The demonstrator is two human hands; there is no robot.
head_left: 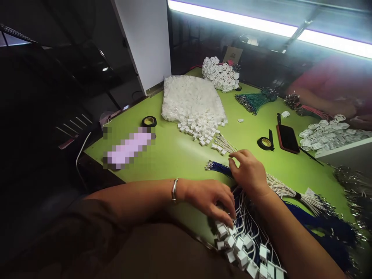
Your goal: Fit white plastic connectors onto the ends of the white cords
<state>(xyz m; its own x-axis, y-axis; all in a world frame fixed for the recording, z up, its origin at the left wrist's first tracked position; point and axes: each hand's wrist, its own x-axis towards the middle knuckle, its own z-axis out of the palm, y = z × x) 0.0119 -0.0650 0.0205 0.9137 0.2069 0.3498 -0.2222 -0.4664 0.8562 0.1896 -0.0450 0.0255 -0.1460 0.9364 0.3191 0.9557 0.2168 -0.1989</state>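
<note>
My left hand [210, 199], a silver bangle on its wrist, hangs palm down over a pile of white plastic connectors [241, 255] fitted on white wires. Its thumb and fingertips come close together just above the pile; what lies between them, if anything, is hidden. My right hand [250, 172] is further forward, thumb and forefinger curved and apart. Its fingertips are beside the ends of loose white wires [225, 143] and a bundle of blue wires [219, 167] with metal terminals. Loose white connectors [200, 131] spill from a clear plastic bag [190, 97] ahead of my hands.
A tied white wire bundle [308, 199] and blue wires [328, 228] lie right. Black tape rolls [149, 122] and a phone [287, 138] rest on the green table [171, 155]. Green wires [255, 100] and white connector heaps [331, 133] stand behind, near another person's arm [325, 93].
</note>
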